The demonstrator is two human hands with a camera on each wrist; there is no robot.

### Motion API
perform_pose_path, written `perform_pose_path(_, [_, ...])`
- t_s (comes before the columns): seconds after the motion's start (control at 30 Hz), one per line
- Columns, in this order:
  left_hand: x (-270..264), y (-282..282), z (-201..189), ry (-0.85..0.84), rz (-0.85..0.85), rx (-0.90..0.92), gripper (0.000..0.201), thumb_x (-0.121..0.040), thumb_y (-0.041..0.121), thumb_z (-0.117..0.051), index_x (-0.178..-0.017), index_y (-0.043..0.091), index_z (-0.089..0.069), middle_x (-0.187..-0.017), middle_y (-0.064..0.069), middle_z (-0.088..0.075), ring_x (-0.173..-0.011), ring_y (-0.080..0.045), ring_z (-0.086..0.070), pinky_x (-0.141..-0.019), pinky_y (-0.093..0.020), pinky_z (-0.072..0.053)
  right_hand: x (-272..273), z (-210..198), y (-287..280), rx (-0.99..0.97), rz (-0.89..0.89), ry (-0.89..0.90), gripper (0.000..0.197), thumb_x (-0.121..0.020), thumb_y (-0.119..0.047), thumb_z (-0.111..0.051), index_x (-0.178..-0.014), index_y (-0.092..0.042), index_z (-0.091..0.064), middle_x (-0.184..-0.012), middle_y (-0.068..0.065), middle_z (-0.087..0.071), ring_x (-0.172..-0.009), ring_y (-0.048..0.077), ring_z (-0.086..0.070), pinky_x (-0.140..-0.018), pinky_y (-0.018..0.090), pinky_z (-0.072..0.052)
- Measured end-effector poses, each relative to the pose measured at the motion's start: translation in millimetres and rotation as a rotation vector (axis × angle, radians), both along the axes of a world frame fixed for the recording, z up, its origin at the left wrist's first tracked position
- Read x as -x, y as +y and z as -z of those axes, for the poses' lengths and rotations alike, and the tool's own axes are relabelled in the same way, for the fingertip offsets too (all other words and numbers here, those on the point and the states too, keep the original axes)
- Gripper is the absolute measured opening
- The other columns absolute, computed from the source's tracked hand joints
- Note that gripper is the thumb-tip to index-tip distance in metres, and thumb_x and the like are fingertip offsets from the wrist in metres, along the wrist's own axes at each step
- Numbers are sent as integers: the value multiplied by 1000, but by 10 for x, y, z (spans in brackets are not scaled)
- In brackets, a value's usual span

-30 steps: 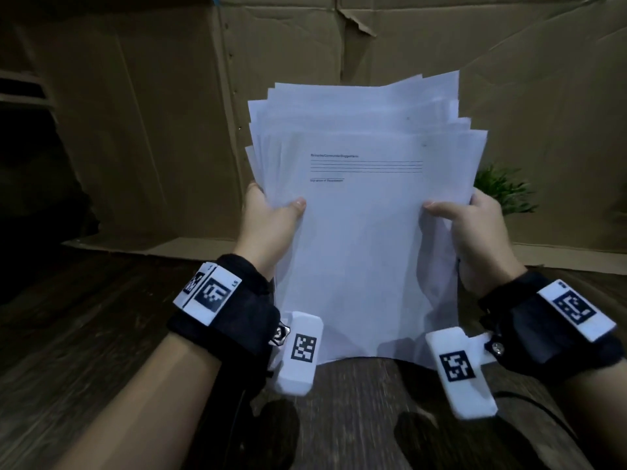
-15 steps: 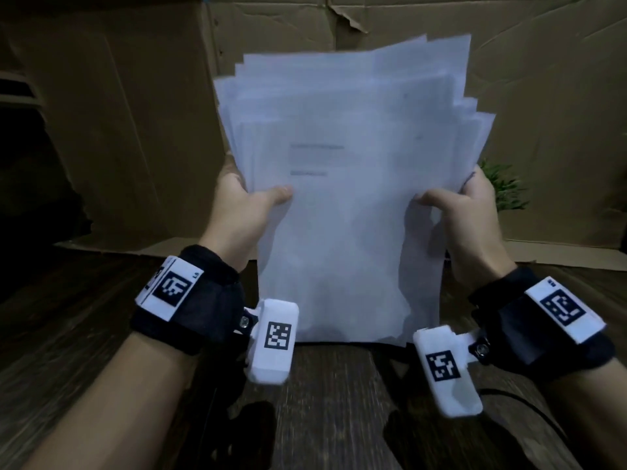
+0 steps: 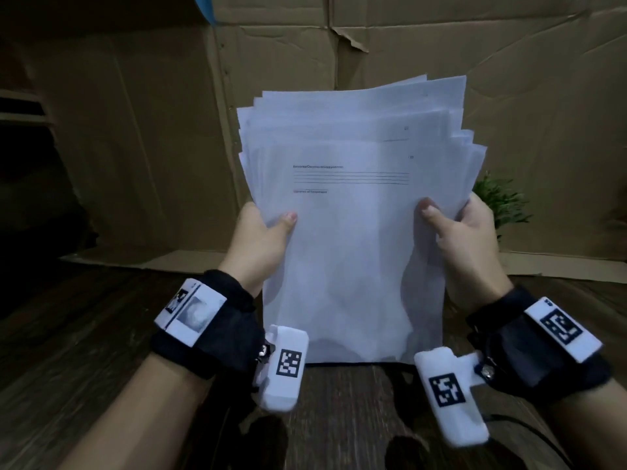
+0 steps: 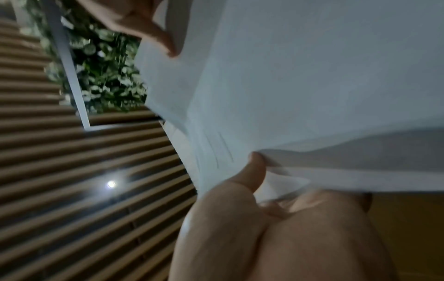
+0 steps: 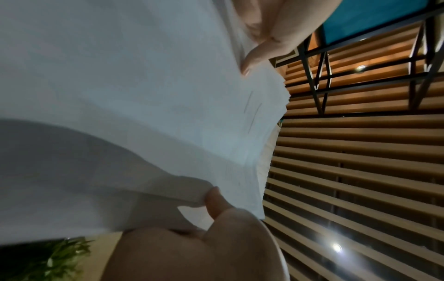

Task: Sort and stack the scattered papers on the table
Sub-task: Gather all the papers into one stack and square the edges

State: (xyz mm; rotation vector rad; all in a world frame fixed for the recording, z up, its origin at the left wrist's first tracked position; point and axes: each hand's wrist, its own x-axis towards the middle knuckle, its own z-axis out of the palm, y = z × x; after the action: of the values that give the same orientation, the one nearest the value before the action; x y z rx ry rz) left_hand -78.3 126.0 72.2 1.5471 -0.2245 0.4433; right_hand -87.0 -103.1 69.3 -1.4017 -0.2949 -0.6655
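Observation:
A stack of white papers (image 3: 353, 232) stands upright, its bottom edge on the dark wooden table (image 3: 84, 334). The sheets' top edges are fanned and uneven. The front sheet carries a few printed lines. My left hand (image 3: 261, 235) grips the stack's left edge, thumb on the front. My right hand (image 3: 461, 228) grips the right edge the same way. In the left wrist view the thumb (image 4: 254, 171) presses the papers (image 4: 312, 76); in the right wrist view the thumb (image 5: 216, 199) pinches the papers (image 5: 120, 76).
A cardboard wall (image 3: 339, 45) stands behind the table. A small green plant (image 3: 498, 201) sits at the right, behind my right hand. Dark shelving (image 3: 20, 113) shows at the far left.
The stack rose and shifted left half a second ago, then came back down and to the right; its bottom edge now rests on the table. Both hands kept their grip.

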Motion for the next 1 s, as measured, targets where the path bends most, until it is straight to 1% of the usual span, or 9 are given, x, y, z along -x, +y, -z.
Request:
perform_pose_path(0.13, [-4, 43, -20, 35, 51, -42, 39, -96, -6, -51, -133, 6, -51, -125, -10, -65, -114, -25, -64, -101, -46, -49, 17, -17, -50, 3, -48, 25, 30, -99, 4, -50, -123, -11, -61, -112, -4, -73, -102, 13, -71, -83, 28, -58])
perform_pose_path(0.23, [20, 64, -62, 47, 51, -38, 40, -88, -12, -54, -123, 6, -60, -115, -8, -71, -105, -24, -69, -97, -48, -53, 54, -89, -63, 32, -63, 36, 32, -90, 12, -53, -111, -10, -63, -100, -6, -74, -90, 9, -72, -76, 26, -59])
perform_pose_path(0.4, [80, 9, -132, -37, 68, 100, 64, -76, 13, -79, -132, 8, -51, -122, -7, -69, -108, -22, -69, -94, -46, -55, 27, -67, -29, 0, 17, 56, 46, -85, -20, -72, -126, -7, -55, -118, 3, -69, -105, 18, -69, -93, 43, -57])
perform_pose_path(0.47, [87, -21, -128, -75, 60, 93, 78, -69, 24, -84, -135, 4, -47, -125, -9, -67, -112, -23, -66, -98, -46, -52, 14, -44, -17, -11, 14, 69, 27, -95, -17, -64, -121, -8, -60, -112, 0, -71, -100, 14, -70, -91, 38, -58])
perform_pose_path(0.57, [85, -36, -106, -84, 33, 91, 67, -78, 18, -80, -135, 5, -46, -125, -7, -66, -113, -19, -66, -100, -44, -51, 48, -57, 10, 2, 21, 56, 19, -99, -6, -55, -106, -20, -65, -100, -11, -73, -92, 5, -71, -77, 23, -57])
perform_pose_path(0.73, [12, -91, -31, -60, -112, 114, 75, -75, 14, -80, -134, 8, -34, -128, -3, -58, -115, -15, -61, -102, -40, -50, 40, -38, 53, -76, 133, 87, 29, -81, -21, -67, -108, -11, -61, -109, 4, -70, -102, 21, -69, -90, 40, -56])
perform_pose_path(0.8, [-4, -120, 26, -2, -142, 103, 82, -72, 24, -82, -137, 8, -35, -127, 0, -58, -114, -14, -61, -102, -38, -50, 29, 3, 83, -93, 131, 138, 38, -76, -29, -71, -107, -8, -63, -108, 8, -71, -102, 25, -70, -90, 43, -56])
perform_pose_path(0.9, [-73, -121, 120, 68, -115, 69, 92, -55, 48, -79, -135, 12, -49, -124, 2, -65, -111, -15, -64, -100, -39, -51, -3, 63, 115, -92, 85, 170, 20, -87, -17, -68, -106, -8, -68, -106, 6, -73, -103, 24, -70, -92, 41, -56])
perform_pose_path(1.0, [-75, -138, 124, 43, -132, 71, 85, -59, 52, -75, -131, 14, -50, -125, 3, -63, -113, -15, -62, -102, -39, -49, -20, 72, 112, -86, 96, 134, 16, -96, -6, -60, -106, -15, -67, -106, 0, -73, -105, 20, -69, -93, 34, -55])
